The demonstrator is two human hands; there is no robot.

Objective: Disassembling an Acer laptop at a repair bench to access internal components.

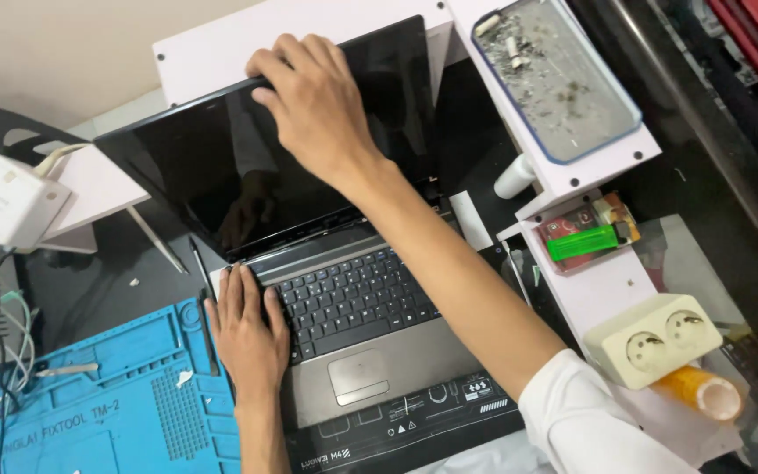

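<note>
- Laptop (326, 263): centre of frame on the table, lid open, screen dark, case looks fully assembled; no disassembly visible so far.
- Right hand (313, 105): upper centre, fingers curled over the lid's top edge, gripping it.
- Left hand (246, 329): lower centre, flat and spread, pressing the keyboard's left corner.

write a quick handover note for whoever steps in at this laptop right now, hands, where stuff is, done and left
Right hand: fingers curled over the top edge of the laptop screen, gripping it.
Left hand: flat on the left edge of the laptop base, beside the keyboard, pressing it down.
Laptop sits open on a dark mat; screen is dark. Blue repair mat lies to the left, a thin dark tool along its edge.
Done: lid open, base steadied.
Left: no panel or bezel visibly off yet; everything still looks assembled.
</note>
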